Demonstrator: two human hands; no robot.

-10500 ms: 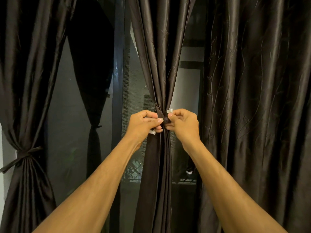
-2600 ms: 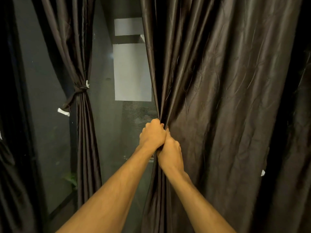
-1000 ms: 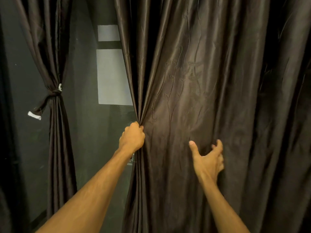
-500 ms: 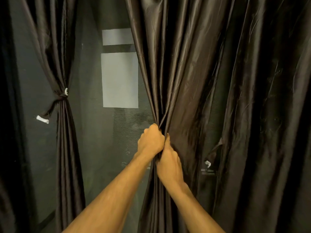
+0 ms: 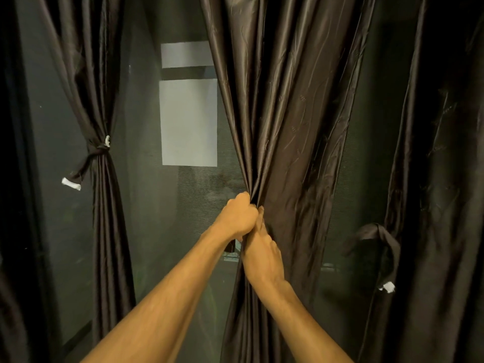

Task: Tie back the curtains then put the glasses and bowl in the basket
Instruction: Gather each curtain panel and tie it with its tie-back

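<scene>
Both hands clamped on bunched curtain (image 5: 282,132): left hand (image 5: 239,218) above, right hand (image 5: 263,254) touching below. Loose tie (image 5: 377,234) hangs right; tied curtain (image 5: 100,163) left.

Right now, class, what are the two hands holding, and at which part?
Both the left hand and right hand grip the middle curtain, bunching its gathered folds.
</scene>
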